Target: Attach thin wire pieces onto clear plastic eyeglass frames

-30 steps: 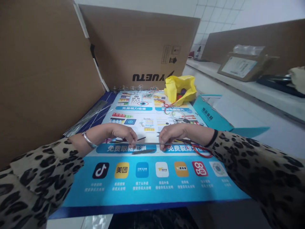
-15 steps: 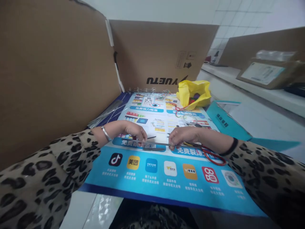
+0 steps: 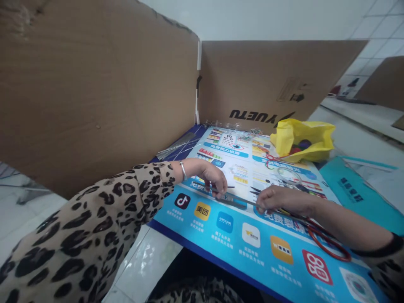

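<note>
A thin dark strip (image 3: 241, 199) runs between my two hands, low over the printed poster board (image 3: 233, 252). My left hand (image 3: 213, 176) pinches its left part, fingers pointing down. The strip's right end is in the closed fingers of my right hand (image 3: 276, 199). Red-handled scissors (image 3: 330, 244) lie beneath my right wrist, their dark blade tips showing left of that hand. Another flat dark piece (image 3: 232, 203) lies on the board just below the strip.
Tall cardboard panels (image 3: 126, 84) stand at the left and back. A yellow bag (image 3: 304, 139) with small coloured items sits at the back right, near a clear tape roll (image 3: 289, 176) and a teal box (image 3: 353, 189). Thin clear strips (image 3: 176, 146) lie by the left panel.
The camera view has swung left, so the scene sits further right and tilts. Both hands keep hold of the strip, with little visible change between them.
</note>
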### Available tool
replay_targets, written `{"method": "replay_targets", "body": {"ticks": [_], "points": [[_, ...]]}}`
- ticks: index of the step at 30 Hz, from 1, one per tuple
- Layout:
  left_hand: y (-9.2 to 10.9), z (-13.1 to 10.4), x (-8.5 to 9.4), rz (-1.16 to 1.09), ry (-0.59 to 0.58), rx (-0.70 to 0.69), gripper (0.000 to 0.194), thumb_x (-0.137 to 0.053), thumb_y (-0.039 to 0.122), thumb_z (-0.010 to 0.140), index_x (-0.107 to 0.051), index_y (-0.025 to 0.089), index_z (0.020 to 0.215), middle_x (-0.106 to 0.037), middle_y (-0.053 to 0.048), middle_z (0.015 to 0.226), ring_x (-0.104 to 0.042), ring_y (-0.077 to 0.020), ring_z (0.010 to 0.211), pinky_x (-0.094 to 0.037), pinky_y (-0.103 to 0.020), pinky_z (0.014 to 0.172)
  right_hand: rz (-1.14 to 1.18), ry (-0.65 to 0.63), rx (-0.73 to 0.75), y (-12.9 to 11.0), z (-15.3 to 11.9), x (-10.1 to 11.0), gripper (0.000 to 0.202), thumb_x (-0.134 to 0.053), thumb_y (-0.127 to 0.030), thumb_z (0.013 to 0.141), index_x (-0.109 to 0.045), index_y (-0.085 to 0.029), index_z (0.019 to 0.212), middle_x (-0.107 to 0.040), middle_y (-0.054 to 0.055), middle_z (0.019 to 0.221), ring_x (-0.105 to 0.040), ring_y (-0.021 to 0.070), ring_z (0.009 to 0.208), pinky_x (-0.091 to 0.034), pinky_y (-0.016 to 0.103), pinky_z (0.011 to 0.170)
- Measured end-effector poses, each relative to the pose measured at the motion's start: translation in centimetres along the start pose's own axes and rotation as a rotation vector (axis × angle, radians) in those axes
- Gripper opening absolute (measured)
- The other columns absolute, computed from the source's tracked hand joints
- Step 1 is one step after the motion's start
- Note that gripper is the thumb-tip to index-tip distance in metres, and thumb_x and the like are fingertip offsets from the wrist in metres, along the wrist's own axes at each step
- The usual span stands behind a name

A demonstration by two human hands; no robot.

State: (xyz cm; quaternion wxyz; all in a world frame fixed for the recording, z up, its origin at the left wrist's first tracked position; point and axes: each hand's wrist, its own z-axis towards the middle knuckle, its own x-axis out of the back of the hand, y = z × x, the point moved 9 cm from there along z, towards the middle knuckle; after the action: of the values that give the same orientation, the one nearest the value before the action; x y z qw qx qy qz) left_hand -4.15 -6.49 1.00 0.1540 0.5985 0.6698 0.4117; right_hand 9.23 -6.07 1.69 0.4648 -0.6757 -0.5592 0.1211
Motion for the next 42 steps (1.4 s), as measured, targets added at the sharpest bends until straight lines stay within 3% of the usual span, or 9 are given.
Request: {"method": "replay_targets", "body": {"ticks": [7, 11, 15, 19, 22, 31, 42], "points": [[-0.5, 0.3, -0.5, -0.092, 0.024, 0.015, 0.009, -0.055, 0.026, 0.071, -0.057, 0.018, 0.074, -0.062, -0.003, 0.076, -0.06, -0.0159, 0.066, -0.048, -0.028, 0.055, 0.075, 0.007, -0.049, 1.2, -0.3, 0.1, 0.028, -0.061, -0.044, 0.066, -0.061, -0.016, 0.068, -0.062, 0.004, 0.066, -0.051, 0.0123, 0.055, -0.038, 0.023, 0.051], [-0.9, 0.0, -0.7, -0.012, 0.097, -0.027, 0.015, -0.047, 0.033, 0.078, -0.051, 0.02, 0.075, -0.057, 0.0, 0.065, -0.055, -0.0137, 0.057, -0.047, -0.028, 0.053, 0.027, 0.089, -0.069, 2.0, 0.0, 1.3, 0.03, -0.058, -0.048, 0.069, -0.06, -0.018, 0.071, -0.056, -0.001, 0.059, -0.036, 0.0072, 0.043, -0.025, 0.021, 0.041], [-1.3, -0.1, -0.1, 0.069, 0.223, -0.084, 0.02, -0.044, 0.036, 0.08, -0.051, 0.019, 0.071, -0.047, 0.004, 0.058, -0.042, -0.0101, 0.051, -0.039, -0.024, 0.052, -0.022, 0.112, -0.024, 1.8, 0.6, 1.7, 0.028, -0.059, -0.047, 0.069, -0.061, -0.019, 0.071, -0.05, -0.003, 0.055, -0.034, 0.0076, 0.046, -0.024, 0.022, 0.043], [-1.5, 0.1, 1.0, 0.151, 0.408, -0.131, 0.014, -0.046, 0.029, 0.079, -0.053, 0.019, 0.073, -0.049, 0.003, 0.068, -0.042, -0.0105, 0.063, -0.036, -0.023, 0.062, -0.029, 0.141, 0.015, 1.7, 1.2, 2.2, 0.026, -0.058, -0.044, 0.071, -0.062, -0.018, 0.072, -0.051, -0.002, 0.058, -0.039, 0.009, 0.051, -0.028, 0.022, 0.048], [-1.6, 0.3, 1.0, 0.189, 0.475, -0.138, 0.017, -0.042, 0.028, 0.08, -0.054, 0.018, 0.074, -0.049, 0.003, 0.069, -0.042, -0.0113, 0.066, -0.034, -0.022, 0.062, -0.039, 0.156, 0.024, 2.1, 1.5, 2.4, 0.025, -0.057, -0.041, 0.071, -0.062, -0.017, 0.071, -0.052, -0.002, 0.058, -0.039, 0.0087, 0.05, -0.028, 0.022, 0.048], [-1.4, 0.6, 1.3, 0.234, 0.493, -0.093, 0.022, -0.04, 0.033, 0.08, -0.049, 0.018, 0.068, -0.045, 0.003, 0.063, -0.039, -0.0112, 0.06, -0.03, -0.021, 0.056, 0.068, 0.097, 0.014, 3.0, 2.2, 2.3, 0.021, -0.057, -0.035, 0.069, -0.059, -0.014, 0.067, -0.049, -0.004, 0.051, -0.033, 0.0043, 0.04, -0.021, 0.019, 0.039], [-2.4, 1.2, 1.2, 0.154, 0.463, -0.085, 0.027, -0.042, 0.04, 0.079, -0.05, 0.017, 0.067, -0.04, 0.004, 0.058, -0.034, -0.01, 0.055, -0.029, -0.021, 0.054, 0.145, 0.051, -0.009, 3.9, 2.9, 2.2, 0.02, -0.06, -0.034, 0.064, -0.062, -0.014, 0.069, -0.053, -0.004, 0.051, -0.037, 0.0035, 0.038, -0.024, 0.017, 0.035]]}}
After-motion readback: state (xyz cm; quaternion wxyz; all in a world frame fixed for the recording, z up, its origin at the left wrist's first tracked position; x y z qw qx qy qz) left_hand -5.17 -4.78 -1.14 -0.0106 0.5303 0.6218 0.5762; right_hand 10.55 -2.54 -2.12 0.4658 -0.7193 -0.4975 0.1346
